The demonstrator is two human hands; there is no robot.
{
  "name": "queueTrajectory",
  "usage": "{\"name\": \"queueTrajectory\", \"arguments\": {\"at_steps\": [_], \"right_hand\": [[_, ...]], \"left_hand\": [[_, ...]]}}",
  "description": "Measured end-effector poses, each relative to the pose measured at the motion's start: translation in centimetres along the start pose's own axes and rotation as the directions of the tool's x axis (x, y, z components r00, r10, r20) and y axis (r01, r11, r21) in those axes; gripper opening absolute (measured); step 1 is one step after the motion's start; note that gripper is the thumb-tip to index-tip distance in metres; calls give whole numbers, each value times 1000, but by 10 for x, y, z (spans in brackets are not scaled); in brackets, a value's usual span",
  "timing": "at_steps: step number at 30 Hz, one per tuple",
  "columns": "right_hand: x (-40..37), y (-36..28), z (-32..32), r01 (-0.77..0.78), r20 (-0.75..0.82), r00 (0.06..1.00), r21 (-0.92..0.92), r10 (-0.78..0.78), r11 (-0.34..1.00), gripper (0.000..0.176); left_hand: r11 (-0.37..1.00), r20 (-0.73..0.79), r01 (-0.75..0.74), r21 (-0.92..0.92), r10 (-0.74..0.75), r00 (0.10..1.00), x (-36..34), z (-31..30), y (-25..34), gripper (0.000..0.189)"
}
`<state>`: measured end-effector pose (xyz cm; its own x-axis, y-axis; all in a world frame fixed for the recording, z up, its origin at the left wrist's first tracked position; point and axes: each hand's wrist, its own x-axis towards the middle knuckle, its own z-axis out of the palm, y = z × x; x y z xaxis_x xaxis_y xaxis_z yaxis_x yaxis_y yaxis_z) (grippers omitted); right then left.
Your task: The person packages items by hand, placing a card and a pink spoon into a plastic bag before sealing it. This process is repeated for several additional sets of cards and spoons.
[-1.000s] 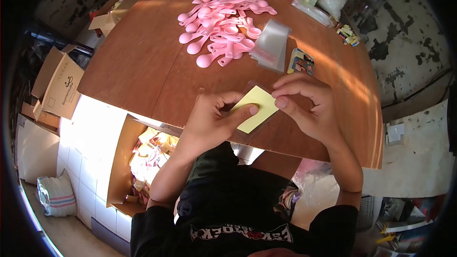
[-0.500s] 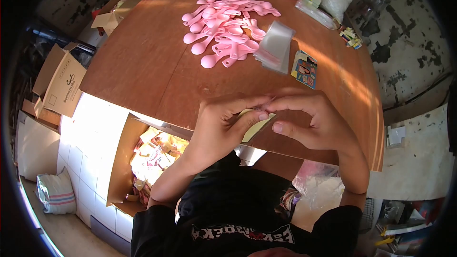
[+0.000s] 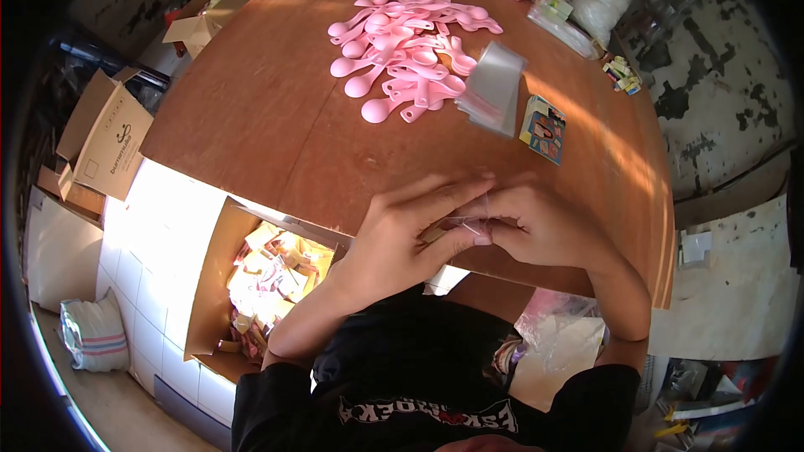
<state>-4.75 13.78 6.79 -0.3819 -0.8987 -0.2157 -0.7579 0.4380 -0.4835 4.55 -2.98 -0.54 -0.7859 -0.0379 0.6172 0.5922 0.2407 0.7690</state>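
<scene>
Big round brown surface [image 3: 251, 117] takes up most of the view, sun across the far half. Down on the floor to the left there's an open cardboard box [image 3: 209, 285] full of yellowish packets. On the surface, a heap of pink spoons [image 3: 410, 50] sits toward the far side, a stack of clear bags [image 3: 494, 88] is touching its right edge, and a small pile of colourful cards [image 3: 544, 130] lies just beside that. At the near edge, the left hand [image 3: 402, 238] and right hand [image 3: 540, 226] are pressed together, both pinching a clear sleeve [image 3: 467, 219] between their fingertips. What's inside it is mostly hidden by the fingers.
</scene>
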Motion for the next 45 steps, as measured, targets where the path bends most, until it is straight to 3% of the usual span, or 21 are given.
{"name": "queueTrajectory", "arguments": {"at_steps": [2, 4, 6, 8, 10, 12, 13, 15, 16, 18, 25, 28, 30, 31, 32, 33, 35, 36, 38, 41, 45], "right_hand": [[6, 7, 5, 193, -220, 960, 71, -174, 979, 17], [15, 12, -13, 193, -130, 975, 93, -180, 977, 19], [32, 33, -25, 221, 52, 955, 536, -293, 815, 18], [58, 51, -42, 111, -72, 994, 661, -85, 742, 21], [105, 101, -45, 164, -442, 896, 437, 52, 884, 17], [146, 151, -49, 22, -625, 780, 92, 41, 996, 20], [160, 163, -53, 22, -628, 777, 92, 41, 996, 20], [182, 168, -56, -196, -563, 821, -123, 94, 973, 24], [186, 158, -56, -194, -568, 818, -119, 94, 974, 24], [194, 141, -56, -441, -505, 821, -265, 266, 858, 26], [190, 125, -59, -463, -460, 857, -488, 233, 739, 23], [168, 131, -55, -450, -557, 822, -509, 117, 734, 23], [140, 129, -51, -347, -670, 741, -320, 48, 882, 34], [123, 122, -49, -345, -667, 744, -321, 48, 882, 34], [105, 110, -48, -210, -647, 756, -98, 97, 973, 41], [87, 99, -45, -68, -617, 774, 139, 140, 988, 49], [56, 81, -34, 205, -603, 786, 463, 137, 862, 58], [43, 69, -26, 199, -601, 786, 466, 143, 862, 58], [23, 46, -14, 351, -715, 662, 561, 225, 749, 61], [9, 31, -5, 427, -759, 607, 560, 235, 710, 58], [3, 26, 7, 417, -725, 666, 557, 176, 719, 55]], "left_hand": [[997, -16, 75, 22, -74, 997, -4, -3, 1, 43], [988, -32, 150, 44, -148, 988, -11, -8, -2, 45], [958, -8, 288, -10, -288, 958, -22, -13, -14, 43], [947, -42, 322, -13, -322, 946, -30, -12, -13, 39], [915, -48, 401, -40, -403, 914, -37, -9, -12, 38], [905, -33, 424, -44, -425, 905, -42, -6, -11, 38], [904, -31, 427, -27, -427, 904, -42, -6, -8, 39], [904, -39, 426, -38, -427, 903, -44, -5, -8, 42], [905, -36, 425, -32, -426, 904, -45, -5, -8, 42], [907, -65, 420, -35, -421, 905, -48, -6, -7, 39], [886, -29, 459, -64, -461, 887, -48, -8, -7, 41], [870, -10, 477, -128, -482, 876, -48, -7, -13, 42], [854, 1, 487, -181, -495, 869, -47, -5, -17, 45], [853, -2, 489, -184, -498, 867, -46, -5, -17, 45], [856, 8, 486, -177, -492, 871, -45, -6, -16, 45], [860, 19, 482, -171, -486, 874, -44, -5, -17, 46], [868, 7, 461, -186, -468, 884, -43, 1, -23, 45], [877, -3, 438, -199, -447, 894, -43, 4, -25, 44], [875, 14, 429, -224, -438, 899, -40, 10, -26, 44], [875, 50, 425, -232, -426, 903, -33, 17, -19, 44], [868, 95, 453, -202, -443, 891, -30, 19, -14, 39]]}}
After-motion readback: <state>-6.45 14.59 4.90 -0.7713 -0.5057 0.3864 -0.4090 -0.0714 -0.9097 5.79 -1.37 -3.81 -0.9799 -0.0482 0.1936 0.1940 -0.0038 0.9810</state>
